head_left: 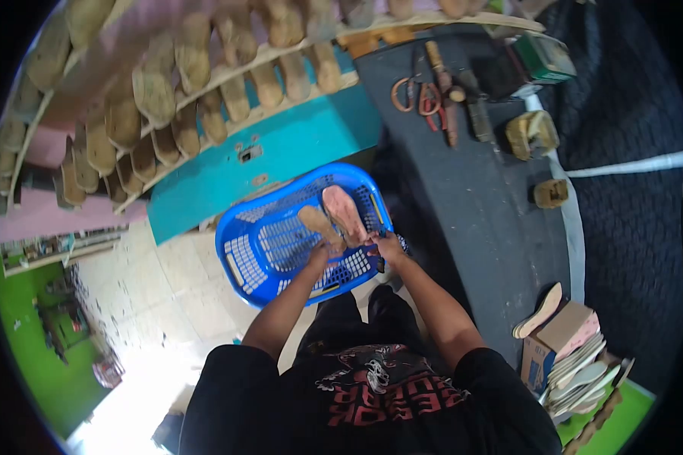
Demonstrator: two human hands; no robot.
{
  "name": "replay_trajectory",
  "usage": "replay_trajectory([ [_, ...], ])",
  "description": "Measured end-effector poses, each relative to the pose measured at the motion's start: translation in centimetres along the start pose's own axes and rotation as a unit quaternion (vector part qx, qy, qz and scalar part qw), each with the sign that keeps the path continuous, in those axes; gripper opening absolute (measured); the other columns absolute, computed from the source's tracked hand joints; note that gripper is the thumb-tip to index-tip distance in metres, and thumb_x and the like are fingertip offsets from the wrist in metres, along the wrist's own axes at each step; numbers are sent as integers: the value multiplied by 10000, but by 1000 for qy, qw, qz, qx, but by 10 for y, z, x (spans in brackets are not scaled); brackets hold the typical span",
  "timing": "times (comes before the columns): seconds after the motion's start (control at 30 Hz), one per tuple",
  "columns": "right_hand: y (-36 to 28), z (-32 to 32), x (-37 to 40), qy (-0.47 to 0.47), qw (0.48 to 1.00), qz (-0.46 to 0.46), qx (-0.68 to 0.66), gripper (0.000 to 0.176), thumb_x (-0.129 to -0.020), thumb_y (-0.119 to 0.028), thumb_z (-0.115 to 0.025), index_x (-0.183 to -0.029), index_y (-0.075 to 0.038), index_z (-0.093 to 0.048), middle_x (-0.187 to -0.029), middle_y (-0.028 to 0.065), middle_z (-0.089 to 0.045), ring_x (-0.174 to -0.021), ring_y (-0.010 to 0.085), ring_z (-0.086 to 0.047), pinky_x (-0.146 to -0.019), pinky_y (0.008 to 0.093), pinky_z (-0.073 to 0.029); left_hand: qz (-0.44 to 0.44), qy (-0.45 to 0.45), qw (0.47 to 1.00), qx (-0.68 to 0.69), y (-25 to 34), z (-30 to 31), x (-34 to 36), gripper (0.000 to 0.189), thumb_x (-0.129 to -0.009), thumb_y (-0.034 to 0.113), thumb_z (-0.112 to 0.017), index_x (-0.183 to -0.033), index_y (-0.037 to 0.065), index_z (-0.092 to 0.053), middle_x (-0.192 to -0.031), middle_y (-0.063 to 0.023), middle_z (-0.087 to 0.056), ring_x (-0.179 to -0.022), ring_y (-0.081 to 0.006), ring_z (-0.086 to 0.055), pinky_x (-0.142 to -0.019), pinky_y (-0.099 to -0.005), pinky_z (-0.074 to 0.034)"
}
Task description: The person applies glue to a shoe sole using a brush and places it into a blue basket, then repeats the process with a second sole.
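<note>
A blue plastic basket (259, 250) sits on the floor in front of me. My left hand (320, 253) reaches into it and grips a tan shoe sole (316, 221) by its near end. Beside it, my right hand (387, 246) holds a pinkish shoe sole (344, 211) that lies tilted over the basket's right side. Both soles point away from me, side by side and nearly touching.
A dark workbench (470, 227) runs along my right with scissors (411, 95), tools and a green box (545, 59). Shelves (205, 83) of tan soles curve overhead at left. A cardboard box (565, 345) stacked with insoles stands at the lower right. Tiled floor lies at the left.
</note>
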State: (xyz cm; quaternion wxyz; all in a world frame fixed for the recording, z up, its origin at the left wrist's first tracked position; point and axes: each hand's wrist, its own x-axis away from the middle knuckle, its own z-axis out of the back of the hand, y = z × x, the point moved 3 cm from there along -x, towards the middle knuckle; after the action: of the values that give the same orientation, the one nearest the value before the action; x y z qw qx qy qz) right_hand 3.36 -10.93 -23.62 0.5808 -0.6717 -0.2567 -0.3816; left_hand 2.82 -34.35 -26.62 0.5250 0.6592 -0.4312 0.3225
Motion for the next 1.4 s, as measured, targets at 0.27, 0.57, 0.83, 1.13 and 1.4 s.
replay_trajectory([
  [0.27,-49,31,81,-9,993,113,-16,236,-1081,-223,-572,-1170,-15,-641,-1022,100,-722,-823,194,-698,-818,347,-569,-43,-203,969,-135,51,-97,90,577,-1060,332,-501,-1587,132,-377,-1479,-116,-591,-1294,-292,-607,-1046,-489,-464],
  [0.57,-97,65,180,103,967,191,-133,293,-1074,-270,-514,-1069,-17,-661,-965,97,-723,-872,199,-692,-851,361,-553,-103,-283,929,-213,100,-190,138,610,-1049,353,-552,-1582,105,-386,-1395,-95,-630,-1239,-252,-629,-1025,-436,-470],
  [0.83,-93,128,236,149,914,316,-208,333,-1059,-279,-506,-993,-12,-694,-933,71,-713,-872,170,-661,-820,327,-527,-151,-336,891,-266,115,-278,189,567,-1044,323,-589,-1542,94,-444,-1337,-95,-645,-1128,-206,-670,-940,-366,-524],
  [1.13,-66,212,301,215,869,345,-284,358,-1062,-324,-512,-968,-21,-677,-914,54,-691,-859,144,-641,-807,317,-514,-166,-386,864,-276,61,-380,217,545,-1047,272,-586,-1526,55,-445,-1384,-120,-652,-1098,-213,-688,-920,-348,-552],
  [1.4,-52,289,357,473,774,418,-51,402,-1116,-351,-420,-1034,-41,-661,-817,125,-649,-786,252,-642,-760,387,-501,-251,-361,842,-311,54,-453,243,430,-1080,248,-534,-1471,69,-519,-1294,-86,-659,-1004,-154,-684,-854,-284,-538],
])
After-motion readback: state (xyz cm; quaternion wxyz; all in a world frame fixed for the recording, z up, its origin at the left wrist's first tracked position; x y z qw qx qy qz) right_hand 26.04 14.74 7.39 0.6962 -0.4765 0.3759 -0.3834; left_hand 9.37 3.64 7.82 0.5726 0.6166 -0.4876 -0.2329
